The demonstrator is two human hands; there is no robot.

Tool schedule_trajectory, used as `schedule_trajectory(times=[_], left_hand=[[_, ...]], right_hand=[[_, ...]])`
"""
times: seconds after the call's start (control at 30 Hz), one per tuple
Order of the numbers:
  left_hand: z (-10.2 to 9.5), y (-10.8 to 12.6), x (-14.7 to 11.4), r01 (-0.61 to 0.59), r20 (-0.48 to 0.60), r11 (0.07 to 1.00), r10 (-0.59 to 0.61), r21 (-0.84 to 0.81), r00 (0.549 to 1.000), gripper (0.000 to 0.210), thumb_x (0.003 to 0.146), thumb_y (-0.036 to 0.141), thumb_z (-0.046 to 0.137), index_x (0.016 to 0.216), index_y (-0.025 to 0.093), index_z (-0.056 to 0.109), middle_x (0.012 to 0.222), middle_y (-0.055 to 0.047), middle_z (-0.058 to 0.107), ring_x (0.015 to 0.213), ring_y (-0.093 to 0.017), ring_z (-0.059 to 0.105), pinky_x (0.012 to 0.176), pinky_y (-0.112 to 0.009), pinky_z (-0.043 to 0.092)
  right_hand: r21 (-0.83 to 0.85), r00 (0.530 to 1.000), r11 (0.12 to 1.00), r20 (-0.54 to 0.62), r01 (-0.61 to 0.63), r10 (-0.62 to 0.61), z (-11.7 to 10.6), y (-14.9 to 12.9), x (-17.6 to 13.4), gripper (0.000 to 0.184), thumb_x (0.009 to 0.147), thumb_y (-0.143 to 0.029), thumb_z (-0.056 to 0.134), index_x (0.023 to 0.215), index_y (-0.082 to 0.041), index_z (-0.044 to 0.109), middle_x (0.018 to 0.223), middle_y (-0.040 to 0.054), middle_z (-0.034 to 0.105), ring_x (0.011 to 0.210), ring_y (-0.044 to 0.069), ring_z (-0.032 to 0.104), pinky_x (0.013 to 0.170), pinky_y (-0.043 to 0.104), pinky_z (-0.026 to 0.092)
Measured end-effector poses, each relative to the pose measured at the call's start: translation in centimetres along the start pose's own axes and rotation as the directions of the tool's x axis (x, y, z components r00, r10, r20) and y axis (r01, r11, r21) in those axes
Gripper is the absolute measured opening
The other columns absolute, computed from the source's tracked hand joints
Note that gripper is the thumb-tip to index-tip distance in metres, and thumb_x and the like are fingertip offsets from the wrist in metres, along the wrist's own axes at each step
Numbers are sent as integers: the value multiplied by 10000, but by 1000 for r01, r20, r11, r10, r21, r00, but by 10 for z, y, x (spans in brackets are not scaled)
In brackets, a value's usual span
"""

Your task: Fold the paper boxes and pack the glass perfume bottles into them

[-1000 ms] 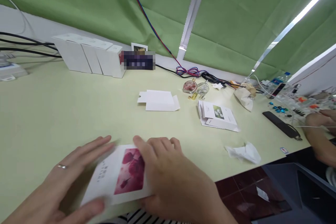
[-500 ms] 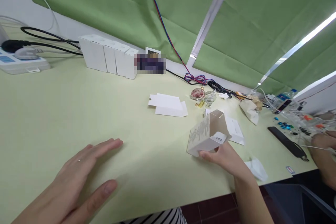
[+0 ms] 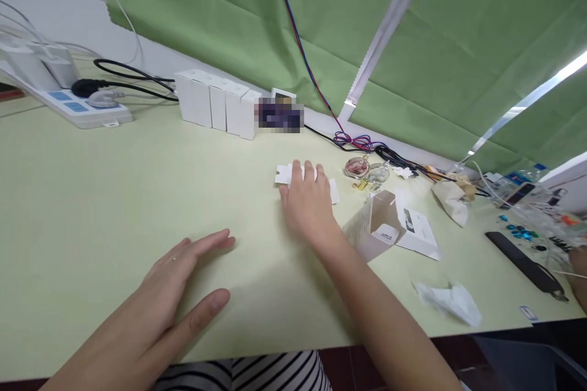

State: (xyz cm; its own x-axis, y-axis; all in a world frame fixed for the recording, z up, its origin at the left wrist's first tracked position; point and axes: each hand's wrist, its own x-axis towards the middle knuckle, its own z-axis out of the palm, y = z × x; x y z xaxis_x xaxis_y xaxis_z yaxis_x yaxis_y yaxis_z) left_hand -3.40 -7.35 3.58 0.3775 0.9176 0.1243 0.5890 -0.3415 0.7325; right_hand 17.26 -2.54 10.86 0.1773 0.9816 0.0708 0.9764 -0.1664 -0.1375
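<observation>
My right hand lies over a folded white cardboard insert on the table, fingers slightly apart and reaching across it. Most of the insert is hidden beneath the hand. Close to my right forearm stands a white cardboard box, its flaps open and its inside bare. Behind it lies a flat white printed box or card. My left hand hovers over the near left of the table, thumb and fingers apart, holding nothing.
Several closed white boxes stand in a row along the wall. Two round glass bottles and small vials lie beyond the open box. A power strip, cables, crumpled tissue and a black strap-like item surround the work area.
My right hand has let go of the open box and moved left onto the cardboard insert. The box stays on the table. The view has shifted left; my left hand keeps its open pose.
</observation>
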Motion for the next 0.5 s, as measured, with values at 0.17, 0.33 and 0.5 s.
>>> schedule_trajectory(times=[0.17,0.33,0.5], left_hand=[[-1,-17,1,-83,27,992,81,90,996,520,934,591,375,1424,423,337,1497,29,452,1396,-276,415,1117,-496,414],[1,-23,10,-262,-18,938,273,229,962,663,899,549,502,1481,378,236,1555,-31,369,1395,-285,421,1065,-477,484],[8,-25,16,-381,27,812,412,442,911,776,829,579,564,1485,297,262,1509,-125,450,1356,-386,456,989,-602,511]], right_hand=[[-7,983,1000,183,-6,7,14,-1,-6,626,991,-439,433,1478,-51,367,1515,268,389,1334,475,415,1028,690,350],[227,852,875,225,426,-473,2,-3,-66,539,970,-405,510,1441,-156,438,1423,152,526,1216,347,512,1017,540,445],[356,841,876,315,325,-440,5,28,-65,995,763,-497,743,1543,-150,232,1612,164,239,1476,373,171,1173,569,242]])
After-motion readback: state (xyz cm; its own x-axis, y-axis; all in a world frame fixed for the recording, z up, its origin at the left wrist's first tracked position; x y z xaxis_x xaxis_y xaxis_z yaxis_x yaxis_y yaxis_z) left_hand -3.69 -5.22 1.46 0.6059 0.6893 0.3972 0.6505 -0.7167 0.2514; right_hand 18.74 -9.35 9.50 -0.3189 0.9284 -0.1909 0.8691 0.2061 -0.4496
